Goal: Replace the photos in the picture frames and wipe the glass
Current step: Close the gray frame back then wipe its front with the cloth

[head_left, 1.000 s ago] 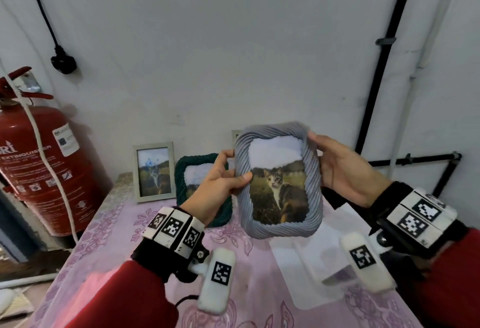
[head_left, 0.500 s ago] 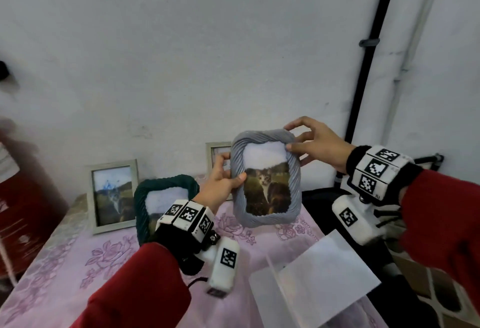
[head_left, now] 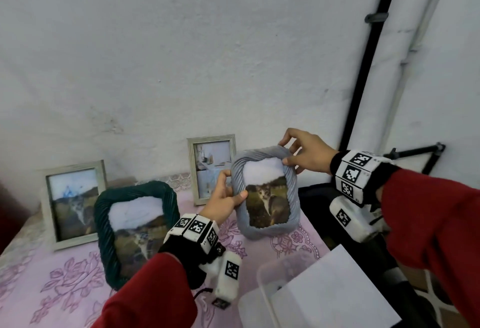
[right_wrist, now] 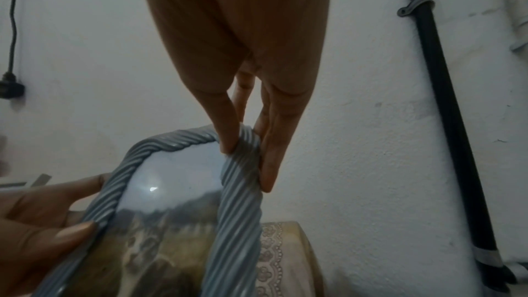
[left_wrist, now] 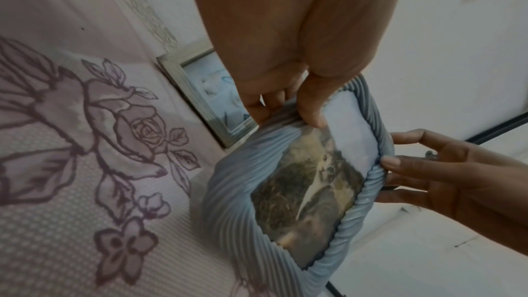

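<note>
A grey-blue rope-pattern picture frame (head_left: 267,192) with a cat photo stands upright at the back right of the table (head_left: 52,275), its lower edge at the pink floral cloth. My left hand (head_left: 228,197) pinches its left side, thumb on the front (left_wrist: 311,112). My right hand (head_left: 298,156) pinches its top right corner (right_wrist: 245,150) between thumb and fingers. A dark green rope-pattern frame (head_left: 135,226) with a photo stands to the left.
Two grey wooden frames lean on the wall: one at the far left (head_left: 74,203), one behind the held frame (head_left: 211,166). A clear plastic box (head_left: 280,288) and a white sheet (head_left: 337,294) lie at the front right. A black pipe (head_left: 368,67) runs up the wall.
Both hands have carried the grey-blue frame away from me and down toward the back right of the table. My right hand shifted from its right side to the top right corner.
</note>
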Demonstrator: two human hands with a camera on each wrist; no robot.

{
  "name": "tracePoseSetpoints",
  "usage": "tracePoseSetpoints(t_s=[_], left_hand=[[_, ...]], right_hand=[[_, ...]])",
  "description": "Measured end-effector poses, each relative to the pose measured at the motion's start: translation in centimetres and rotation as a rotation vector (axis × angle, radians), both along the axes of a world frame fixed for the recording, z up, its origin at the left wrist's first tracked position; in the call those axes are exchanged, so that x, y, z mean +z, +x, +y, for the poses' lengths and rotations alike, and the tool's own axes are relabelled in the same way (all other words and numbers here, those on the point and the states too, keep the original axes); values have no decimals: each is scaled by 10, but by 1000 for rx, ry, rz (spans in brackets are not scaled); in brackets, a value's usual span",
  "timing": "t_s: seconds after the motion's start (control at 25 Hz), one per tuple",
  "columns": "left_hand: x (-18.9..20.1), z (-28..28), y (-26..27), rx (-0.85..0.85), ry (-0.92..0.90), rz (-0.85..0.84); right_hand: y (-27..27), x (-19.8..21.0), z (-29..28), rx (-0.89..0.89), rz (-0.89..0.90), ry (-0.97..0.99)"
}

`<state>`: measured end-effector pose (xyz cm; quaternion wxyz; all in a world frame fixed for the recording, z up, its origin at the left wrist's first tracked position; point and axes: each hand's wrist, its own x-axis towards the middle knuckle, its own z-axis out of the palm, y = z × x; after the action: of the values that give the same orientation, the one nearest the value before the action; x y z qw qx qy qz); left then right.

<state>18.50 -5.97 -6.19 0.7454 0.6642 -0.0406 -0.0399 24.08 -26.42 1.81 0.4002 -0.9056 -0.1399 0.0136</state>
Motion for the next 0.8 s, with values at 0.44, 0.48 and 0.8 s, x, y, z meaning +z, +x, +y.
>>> tracePoseSetpoints(t_s=[0.44, 0.48, 0.8], left_hand=[[-9, 4, 0, -50, -45, -12], [-10, 4, -2, -52, -42, -11], [-14, 6, -6, -20, -41, 61]], right_hand=[[4, -7, -4, 13, 81, 94], [1, -8, -5, 9, 83, 103], [-13, -15, -9, 20, 78, 85]])
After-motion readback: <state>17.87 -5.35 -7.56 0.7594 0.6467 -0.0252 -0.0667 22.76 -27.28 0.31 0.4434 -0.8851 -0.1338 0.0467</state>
